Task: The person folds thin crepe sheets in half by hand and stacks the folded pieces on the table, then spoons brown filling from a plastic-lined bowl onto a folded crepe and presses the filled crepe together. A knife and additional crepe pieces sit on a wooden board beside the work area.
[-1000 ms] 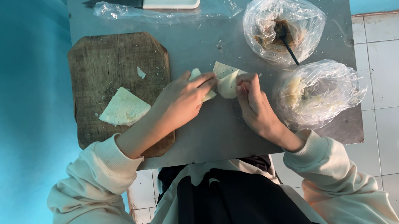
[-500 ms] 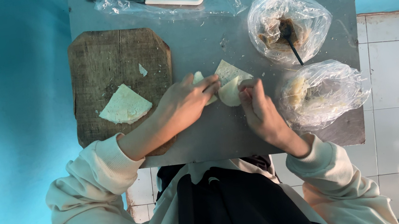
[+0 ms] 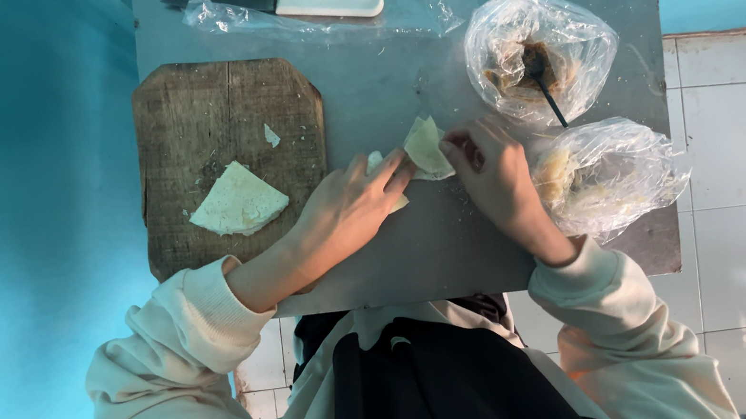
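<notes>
At frame centre, the left hand [image 3: 349, 211] and right hand [image 3: 495, 176] pinch a pale folded dough wrapper [image 3: 426, 147] between narrowed fingertips, apparently to hold its fold. A spare wrapper stack [image 3: 237, 199] waits on the wooden board [image 3: 217, 115], centre left, within reach.

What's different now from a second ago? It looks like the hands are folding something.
Little has changed. Both hands, left hand and right hand, keep hold of the pale dough wrapper and have pinched it into a tighter fold. The knife, cutting board, spare wrapper and two bagged bowls stayed put.
</notes>
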